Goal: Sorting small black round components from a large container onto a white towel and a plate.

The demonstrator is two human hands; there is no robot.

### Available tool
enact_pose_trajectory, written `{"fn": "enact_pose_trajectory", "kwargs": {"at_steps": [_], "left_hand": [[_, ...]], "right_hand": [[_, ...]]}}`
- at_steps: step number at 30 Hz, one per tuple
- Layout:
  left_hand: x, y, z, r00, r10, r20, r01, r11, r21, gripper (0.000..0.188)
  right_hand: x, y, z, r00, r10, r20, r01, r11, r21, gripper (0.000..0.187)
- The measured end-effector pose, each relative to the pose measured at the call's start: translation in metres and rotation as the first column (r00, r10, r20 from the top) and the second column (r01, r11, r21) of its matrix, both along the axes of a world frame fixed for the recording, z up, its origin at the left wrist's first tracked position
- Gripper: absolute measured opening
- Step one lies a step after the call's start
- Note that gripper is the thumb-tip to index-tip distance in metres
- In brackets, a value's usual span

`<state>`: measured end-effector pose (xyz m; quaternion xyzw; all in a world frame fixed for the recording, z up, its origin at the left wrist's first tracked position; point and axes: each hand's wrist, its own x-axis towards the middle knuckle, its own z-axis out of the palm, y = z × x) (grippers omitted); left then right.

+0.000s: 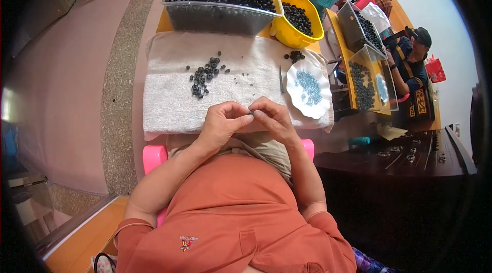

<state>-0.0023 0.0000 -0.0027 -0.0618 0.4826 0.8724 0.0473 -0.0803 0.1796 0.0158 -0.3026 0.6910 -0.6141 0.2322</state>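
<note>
A table (164,22), mostly hidden under a white towel (166,104), stands before a seated person. At its far side, a clear tub (215,19) heaped with black beads runs out of view at the top; a knock could spill its top layer, since the beads rise near the rim. Beside it, a yellow container (293,40) holds more, its depth hidden.

Nearer, to the right, a scalloped white plate (327,100) of tiny blue pieces (308,87) sits close to the towel's edge and the right forearm's path; a careless elbow might tip it. A thin dark tool (281,79) lies just left of the plate, its tip too fine to make out. Loose black beads (209,71) lie scattered on the towel and could roll if the cloth is tugged.

The left hand (218,124) and right hand (277,122) meet at the near edge, fingers pinched together on a small dark piece (250,112). The fingertips cover most of it, so its shape is unclear. A slipping pinch could drop it into the lap.
</note>
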Motion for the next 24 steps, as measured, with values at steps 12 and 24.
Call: {"fn": "enact_pose_trajectory", "kwargs": {"at_steps": [12,24], "left_hand": [[-0.002,-0.003,-0.001,0.996,-0.085,-0.031,0.085,0.996,0.014,0.015],[-0.004,-0.009,0.003,0.969,-0.244,0.037,0.244,0.97,0.008,0.026]], "right_hand": [[-0.01,0.003,0.022,0.91,0.155,-0.385,-0.083,0.977,0.197,0.012],[-0.015,0.007,0.032,0.895,0.314,-0.318,-0.268,0.946,0.18,0.011]]}}
